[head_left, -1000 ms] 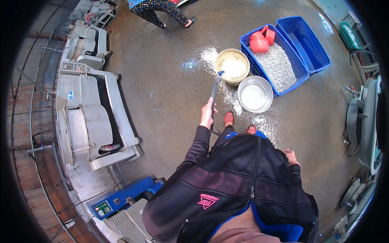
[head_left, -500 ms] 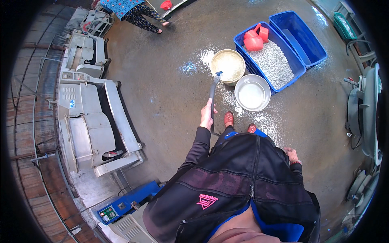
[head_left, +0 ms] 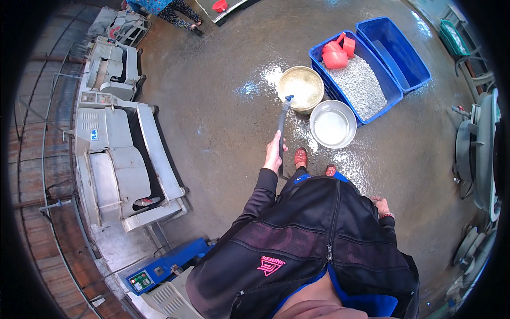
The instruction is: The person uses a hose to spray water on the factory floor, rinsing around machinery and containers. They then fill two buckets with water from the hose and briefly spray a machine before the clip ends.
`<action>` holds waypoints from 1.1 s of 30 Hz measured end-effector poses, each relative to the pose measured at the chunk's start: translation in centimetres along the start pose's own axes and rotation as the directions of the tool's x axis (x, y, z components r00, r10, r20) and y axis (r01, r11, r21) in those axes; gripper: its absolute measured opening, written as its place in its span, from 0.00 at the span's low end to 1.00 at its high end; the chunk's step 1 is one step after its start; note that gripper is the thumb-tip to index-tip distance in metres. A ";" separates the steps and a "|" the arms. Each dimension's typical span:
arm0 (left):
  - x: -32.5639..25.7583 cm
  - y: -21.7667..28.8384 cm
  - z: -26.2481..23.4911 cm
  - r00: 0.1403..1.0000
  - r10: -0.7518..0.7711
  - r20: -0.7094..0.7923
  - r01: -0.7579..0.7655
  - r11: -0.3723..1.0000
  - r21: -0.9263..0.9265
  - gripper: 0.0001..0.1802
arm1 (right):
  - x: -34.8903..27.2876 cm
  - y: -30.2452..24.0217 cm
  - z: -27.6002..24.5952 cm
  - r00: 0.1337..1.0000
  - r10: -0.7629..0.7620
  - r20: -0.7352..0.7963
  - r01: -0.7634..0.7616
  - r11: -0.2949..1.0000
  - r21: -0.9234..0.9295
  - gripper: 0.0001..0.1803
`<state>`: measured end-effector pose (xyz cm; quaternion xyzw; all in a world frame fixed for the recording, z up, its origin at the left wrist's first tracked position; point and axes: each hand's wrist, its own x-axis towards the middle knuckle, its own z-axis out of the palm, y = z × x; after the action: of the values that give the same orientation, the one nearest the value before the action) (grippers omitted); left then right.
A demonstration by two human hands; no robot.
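Found left hand clamped round a grey hose, with fingers wrapped about the bare tube. Traced hose forward from that hand to a blue tip, sited over the near-left edge of a round bucket of pale, cloudy liquid — unable to tell whether touching the rim. Could not confirm flow.

Located right hand well apart from the hose, beside the dark jacket. Noted curled fingers; cannot tell whether clamped on anything.

Judged hose light to moderate in weight, bendable yet stiff enough to reach forward of the hand without sagging much, likely slippery if wet, and not fragile. Advise gripping the grey tube a little behind the tip — not by the tip itself — for steadier aim.

Recorded ahead and to the right of left hand: a metal basin just beside the bucket, then a blue crate bearing pale pieces and red scoops. Observed wet sheen on floor ahead of the hand.
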<state>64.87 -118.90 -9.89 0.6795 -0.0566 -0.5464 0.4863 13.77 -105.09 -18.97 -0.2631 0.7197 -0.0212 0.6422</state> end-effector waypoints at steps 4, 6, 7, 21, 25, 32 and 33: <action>0.1 0.2 -0.3 1.000 -0.014 0.002 0.014 1.000 0.000 0.26 | -0.3 -1.3 0.2 1.000 0.006 -0.014 -0.006 1.000 -0.013 0.22; 0.1 0.3 -0.5 1.000 -0.012 0.009 0.012 1.000 -0.012 0.26 | -0.3 -1.9 0.3 1.000 -0.005 -0.016 0.004 0.999 -0.042 0.21; 0.1 0.3 -0.5 1.000 -0.008 0.009 0.008 1.000 -0.011 0.26 | -0.2 -2.1 0.3 1.000 -0.007 -0.024 0.005 0.999 -0.051 0.21; 0.0 0.5 -1.2 1.000 -0.001 -0.012 0.000 1.000 -0.029 0.25 | 2.3 -1.8 -0.3 1.000 -0.012 0.012 0.012 0.998 -0.057 0.21; -0.3 0.3 -1.1 0.999 -0.002 -0.032 0.001 1.000 -0.023 0.25 | 2.5 -1.2 -0.6 1.000 -0.020 0.011 0.020 1.000 -0.016 0.21; -0.8 0.4 -0.4 1.000 -0.005 -0.024 0.004 0.999 -0.034 0.25 | 3.4 0.1 -0.9 0.998 -0.064 0.008 0.064 0.998 0.012 0.20; -0.9 0.4 -0.3 1.000 0.000 -0.021 0.000 0.999 -0.040 0.25 | 3.5 0.3 -1.0 0.997 -0.071 0.006 0.071 0.997 0.005 0.20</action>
<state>64.93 -118.38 -9.06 0.6754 -0.0407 -0.5404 0.5002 12.63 -106.59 -22.12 -0.2869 0.7079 -0.0451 0.6439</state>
